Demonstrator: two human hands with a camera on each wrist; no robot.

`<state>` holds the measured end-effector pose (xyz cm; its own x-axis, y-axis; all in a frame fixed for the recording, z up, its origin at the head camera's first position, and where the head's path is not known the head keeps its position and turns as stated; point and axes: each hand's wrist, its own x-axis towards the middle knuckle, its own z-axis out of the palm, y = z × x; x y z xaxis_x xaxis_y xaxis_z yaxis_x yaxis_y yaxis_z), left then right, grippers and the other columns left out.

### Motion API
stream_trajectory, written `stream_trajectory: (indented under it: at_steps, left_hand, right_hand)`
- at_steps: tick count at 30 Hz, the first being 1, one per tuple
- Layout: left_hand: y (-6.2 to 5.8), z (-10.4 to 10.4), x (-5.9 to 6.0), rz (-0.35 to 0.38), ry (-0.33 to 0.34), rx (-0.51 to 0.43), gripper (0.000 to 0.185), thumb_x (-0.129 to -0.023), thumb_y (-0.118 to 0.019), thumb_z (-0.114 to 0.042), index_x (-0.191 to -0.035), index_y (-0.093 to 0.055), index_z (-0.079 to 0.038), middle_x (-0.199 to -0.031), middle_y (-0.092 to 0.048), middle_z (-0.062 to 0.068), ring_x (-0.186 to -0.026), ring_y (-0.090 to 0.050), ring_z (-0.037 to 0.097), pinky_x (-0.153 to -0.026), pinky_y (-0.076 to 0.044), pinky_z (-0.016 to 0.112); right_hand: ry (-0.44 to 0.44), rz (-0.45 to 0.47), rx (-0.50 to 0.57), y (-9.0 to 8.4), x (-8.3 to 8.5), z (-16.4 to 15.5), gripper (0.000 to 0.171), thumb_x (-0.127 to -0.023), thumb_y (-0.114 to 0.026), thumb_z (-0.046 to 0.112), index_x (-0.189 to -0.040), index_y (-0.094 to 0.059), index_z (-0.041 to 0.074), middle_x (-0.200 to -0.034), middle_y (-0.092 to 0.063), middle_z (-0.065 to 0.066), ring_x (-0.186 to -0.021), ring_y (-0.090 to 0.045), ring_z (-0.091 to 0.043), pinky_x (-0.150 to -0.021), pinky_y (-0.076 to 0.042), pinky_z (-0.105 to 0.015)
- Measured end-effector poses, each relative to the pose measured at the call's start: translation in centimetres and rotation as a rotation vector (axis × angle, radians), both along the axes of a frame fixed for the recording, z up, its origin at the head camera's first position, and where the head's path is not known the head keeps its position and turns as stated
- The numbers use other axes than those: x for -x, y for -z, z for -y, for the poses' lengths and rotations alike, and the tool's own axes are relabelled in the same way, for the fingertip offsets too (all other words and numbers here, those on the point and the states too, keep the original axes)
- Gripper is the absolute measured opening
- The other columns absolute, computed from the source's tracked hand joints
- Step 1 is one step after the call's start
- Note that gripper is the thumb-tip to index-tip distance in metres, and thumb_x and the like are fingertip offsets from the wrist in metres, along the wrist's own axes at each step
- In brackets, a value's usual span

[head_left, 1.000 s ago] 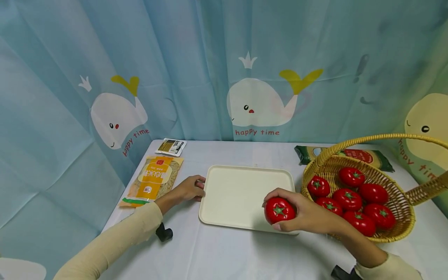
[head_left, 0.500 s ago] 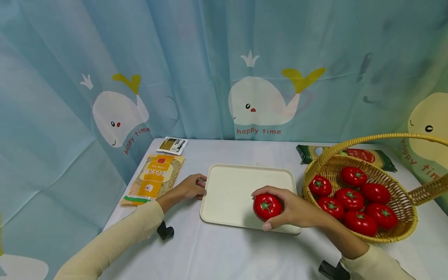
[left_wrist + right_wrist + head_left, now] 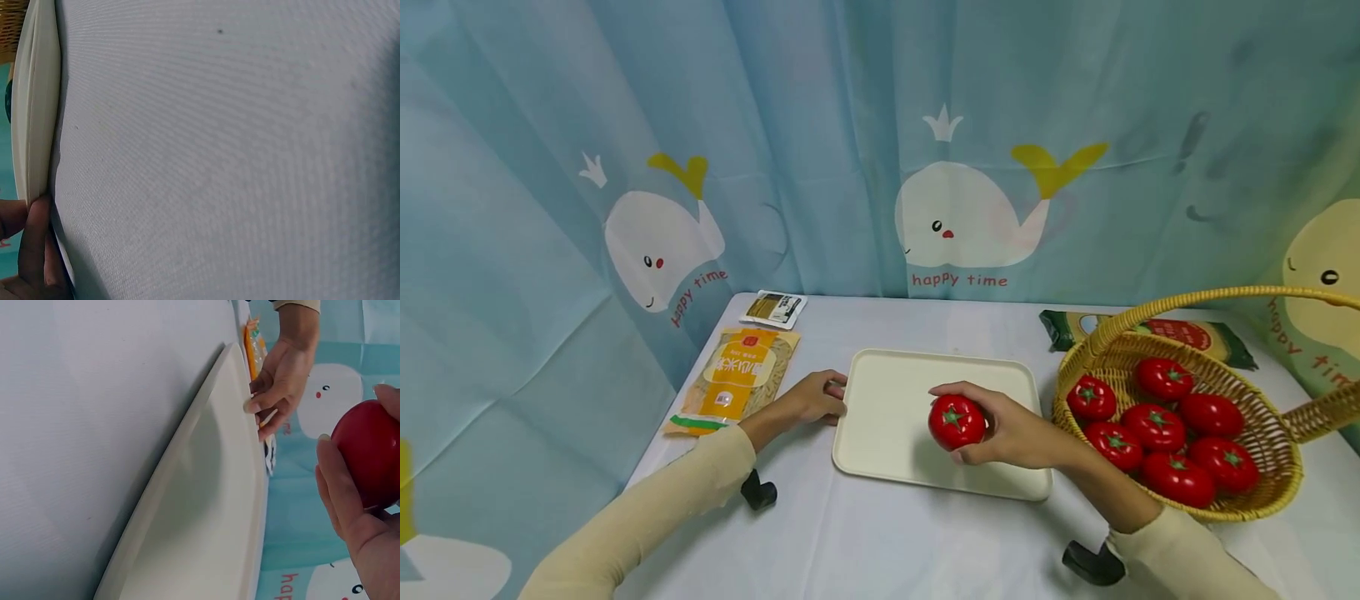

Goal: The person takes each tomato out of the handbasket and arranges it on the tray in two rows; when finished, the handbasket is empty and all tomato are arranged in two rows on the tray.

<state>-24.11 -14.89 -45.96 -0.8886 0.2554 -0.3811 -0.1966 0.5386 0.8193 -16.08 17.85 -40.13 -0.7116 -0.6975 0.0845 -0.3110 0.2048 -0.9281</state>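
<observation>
While the left hand steadies the cream tray's edge with relaxed fingers, the right hand grips one tomato just above the bare tray, not yet set down, seven more waiting in the basket.

Right hand: fingers curled round a red tomato, held above the tray.
Tray: cream, lying on the white tablecloth.
Left hand: fingertips touching the tray's far rim.
Orange packet: beside the left hand.
Backdrop: blue whale curtain.
</observation>
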Motion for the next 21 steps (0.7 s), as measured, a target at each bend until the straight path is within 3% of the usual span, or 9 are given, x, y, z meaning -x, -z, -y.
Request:
stream_trajectory:
  at_steps: [9,14,21]
  left_hand:
    - [0.1,0.1,0.0,-0.020,0.008,-0.034,0.054,-0.083,-0.070,0.001,-0.135,-0.054,0.001,-0.102,-0.058,0.010,-0.077,-0.062,0.016,-0.069,-0.062,0.028]
    - [0.0,0.1,-0.1,-0.018,0.006,-0.047,0.054,-0.082,-0.070,0.002,-0.134,-0.054,0.002,-0.101,-0.058,0.010,-0.076,-0.062,0.016,-0.069,-0.062,0.028]
    - [-0.1,0.0,-0.2,-0.016,0.003,-0.052,0.054,-0.083,-0.069,0.003,-0.134,-0.054,0.002,-0.100,-0.057,0.011,-0.076,-0.062,0.017,-0.069,-0.063,0.028]
  right_hand:
    - [0.087,0.019,-0.039,0.0,1.6,1.3,0.067,-0.080,-0.082,0.012,-0.140,-0.051,0.011,-0.131,-0.057,-0.015,-0.116,-0.054,-0.035,-0.081,-0.063,-0.033]
    - [0.126,0.014,-0.078,-0.2,2.6,2.0,0.065,-0.080,-0.084,0.018,-0.138,-0.054,0.015,-0.131,-0.057,-0.012,-0.117,-0.055,-0.032,-0.084,-0.062,-0.032]
    - [0.155,0.011,-0.115,0.3,4.4,2.8,0.063,-0.082,-0.082,0.020,-0.137,-0.055,0.012,-0.132,-0.057,-0.015,-0.115,-0.056,-0.031,-0.084,-0.061,-0.031]
